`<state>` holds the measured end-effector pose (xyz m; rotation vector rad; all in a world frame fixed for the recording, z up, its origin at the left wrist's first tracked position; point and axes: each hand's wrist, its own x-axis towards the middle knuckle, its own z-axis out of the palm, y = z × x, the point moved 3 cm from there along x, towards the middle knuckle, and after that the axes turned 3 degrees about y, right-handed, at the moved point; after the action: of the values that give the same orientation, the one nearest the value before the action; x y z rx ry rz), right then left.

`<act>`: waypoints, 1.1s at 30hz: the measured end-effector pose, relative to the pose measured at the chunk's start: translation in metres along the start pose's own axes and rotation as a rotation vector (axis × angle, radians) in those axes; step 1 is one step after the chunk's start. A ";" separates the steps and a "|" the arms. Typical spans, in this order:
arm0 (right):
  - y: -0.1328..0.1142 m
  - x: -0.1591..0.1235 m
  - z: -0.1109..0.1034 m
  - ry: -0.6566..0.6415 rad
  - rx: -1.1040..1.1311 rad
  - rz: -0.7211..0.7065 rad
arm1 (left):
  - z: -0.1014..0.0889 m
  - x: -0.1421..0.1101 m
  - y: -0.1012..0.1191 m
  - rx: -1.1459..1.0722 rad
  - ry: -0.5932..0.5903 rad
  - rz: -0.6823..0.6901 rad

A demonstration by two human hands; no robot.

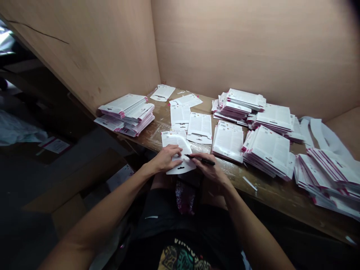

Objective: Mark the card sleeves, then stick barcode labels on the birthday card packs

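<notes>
Touching packet (185,145): left hand (167,157) | holding pen (206,161): right hand (211,169) | packet contents hidden

Handled packet (172,139): smooth paper-faced card, glossy where light strikes
Pen (207,161): smooth plastic barrel
Worktop (234,173): wood, glossy, scuffed in places
Panel (244,48), one o'clock: pale wood, matt, faintly grained
Box (70,202), eight o'clock: matt cardboard
Shorts (159,204), six o'clock: matt cloth
Bag (18,129), nine o'clock: probably thin, crumpled plastic; dim and blurred there

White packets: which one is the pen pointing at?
The single packet jutting past the front of the table; it alone lies under the left hand.
</notes>
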<state>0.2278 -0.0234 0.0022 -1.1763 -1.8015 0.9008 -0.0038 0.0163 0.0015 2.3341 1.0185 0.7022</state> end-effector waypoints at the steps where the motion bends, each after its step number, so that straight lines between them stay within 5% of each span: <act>1: 0.000 -0.001 0.000 0.039 0.041 0.022 | 0.001 0.003 0.003 0.032 0.000 -0.005; 4: -0.001 -0.004 0.002 0.087 0.057 0.003 | 0.011 0.011 0.011 0.141 -0.002 -0.042; 8: -0.009 -0.005 0.008 -0.008 -0.215 -0.175 | 0.018 0.015 0.023 0.251 -0.010 -0.101; 10: -0.011 -0.006 0.010 -0.055 -0.334 -0.220 | 0.008 0.007 0.032 0.192 -0.023 -0.082; 15: -0.014 -0.007 0.011 -0.163 -0.470 -0.262 | -0.035 -0.040 0.054 -0.267 -0.278 0.004; 17: -0.014 -0.006 0.012 -0.184 -0.519 -0.277 | -0.040 -0.053 0.050 -0.231 -0.159 -0.114; 20: -0.014 -0.006 0.013 -0.195 -0.554 -0.290 | -0.023 -0.058 0.038 -0.034 0.017 -0.177; 24: -0.013 -0.007 0.012 -0.212 -0.530 -0.317 | 0.005 -0.052 0.022 0.160 0.037 -0.090; 28: -0.011 -0.002 0.017 -0.167 -0.498 -0.289 | 0.005 -0.043 0.013 0.221 0.061 -0.037; 33: -0.003 0.011 0.030 0.048 -0.615 -0.139 | 0.002 -0.035 0.007 0.295 0.126 -0.094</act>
<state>0.1970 -0.0177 -0.0062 -1.3965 -2.1625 0.2285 -0.0199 -0.0149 -0.0046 2.4937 1.3588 0.7100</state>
